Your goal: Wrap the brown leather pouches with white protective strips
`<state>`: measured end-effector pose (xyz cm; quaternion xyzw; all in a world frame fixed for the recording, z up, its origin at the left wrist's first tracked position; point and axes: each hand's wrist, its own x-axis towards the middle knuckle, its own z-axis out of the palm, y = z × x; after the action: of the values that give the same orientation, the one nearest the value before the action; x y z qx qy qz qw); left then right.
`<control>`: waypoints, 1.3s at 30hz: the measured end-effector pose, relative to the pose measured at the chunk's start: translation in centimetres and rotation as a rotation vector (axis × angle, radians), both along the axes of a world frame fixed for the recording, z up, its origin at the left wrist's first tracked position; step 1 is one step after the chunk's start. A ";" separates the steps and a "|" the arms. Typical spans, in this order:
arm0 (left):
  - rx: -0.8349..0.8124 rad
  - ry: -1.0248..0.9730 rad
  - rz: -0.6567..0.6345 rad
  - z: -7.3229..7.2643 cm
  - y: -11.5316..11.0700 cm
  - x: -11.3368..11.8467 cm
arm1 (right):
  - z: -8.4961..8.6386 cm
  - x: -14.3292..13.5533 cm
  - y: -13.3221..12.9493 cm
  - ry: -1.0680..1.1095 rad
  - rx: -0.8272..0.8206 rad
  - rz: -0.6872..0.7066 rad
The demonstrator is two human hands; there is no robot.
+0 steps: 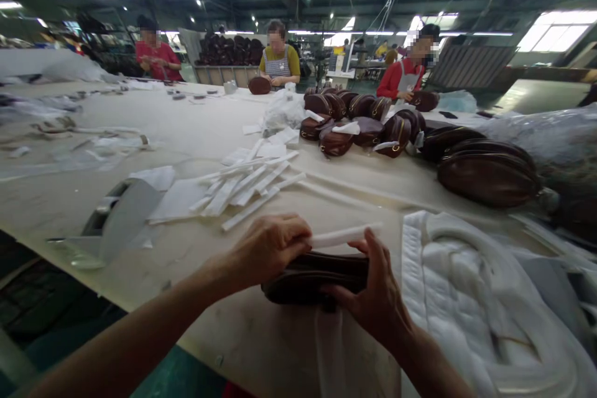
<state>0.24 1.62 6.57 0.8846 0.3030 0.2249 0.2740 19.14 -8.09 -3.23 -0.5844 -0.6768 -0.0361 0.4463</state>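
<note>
A dark brown bag (298, 283) is between my hands at the table's near edge, with its long opening facing up. My left hand (275, 245) is closed in a pinch on the left end of a white strip (338, 236), just above the bag's left end. The strip reaches right over the bag, past my right fingertips. My right hand (377, 286) grips the bag's right end, with the thumb on its near side and the fingers on the far side. Below the bag a pale translucent strip (329, 348) lies on the table.
White strips (252, 183) lie in a pile beyond my left hand, beside a tape dispenser (116, 217). Brown bags (487, 171) cover the back right. White padded material (448, 286) lies to the right. Three people (280, 62) work across the table (205, 130).
</note>
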 end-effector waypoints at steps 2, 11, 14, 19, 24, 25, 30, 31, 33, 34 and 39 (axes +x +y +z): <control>-0.015 0.059 0.002 0.0 -1.2 -0.5 | 0.1 -0.1 0.0 0.012 0.033 -0.024; 0.307 0.369 -0.036 -1.9 -1.6 0.5 | 0.2 0.1 0.0 -0.051 0.090 0.057; 0.430 0.455 -0.084 -1.9 -1.3 0.8 | 0.1 0.2 0.1 -0.074 0.124 0.068; 0.437 0.500 -0.145 -2.0 -1.0 0.4 | 0.4 0.0 0.1 -0.211 0.164 0.043; 0.541 0.354 -0.073 -3.8 -1.9 0.3 | 0.0 -0.1 0.3 -0.404 0.081 0.006; 0.547 0.306 -0.057 -4.3 -2.1 0.3 | 0.0 -0.1 0.3 -0.434 0.070 -0.009; 0.509 0.162 -0.051 -5.5 -1.8 0.4 | 0.3 -0.3 0.1 -0.531 0.044 -0.093; 0.509 0.157 -0.059 -5.5 -1.7 0.6 | 0.6 -0.4 0.0 -0.537 0.039 -0.097; 0.526 0.143 -0.078 -5.4 -1.6 1.0 | 1.0 -0.3 -0.1 -0.534 0.021 -0.090; 0.542 0.132 -0.093 -5.4 -1.6 1.3 | 1.2 -0.3 -0.1 -0.530 0.008 -0.082; 0.583 0.060 -0.111 -5.9 -1.8 2.1 | 1.4 -0.4 0.1 -0.531 -0.041 -0.068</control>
<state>2.35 -0.19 0.66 0.9474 0.1848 0.2610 0.0111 18.78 -8.01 -1.80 -0.5857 -0.7509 -0.1893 0.2395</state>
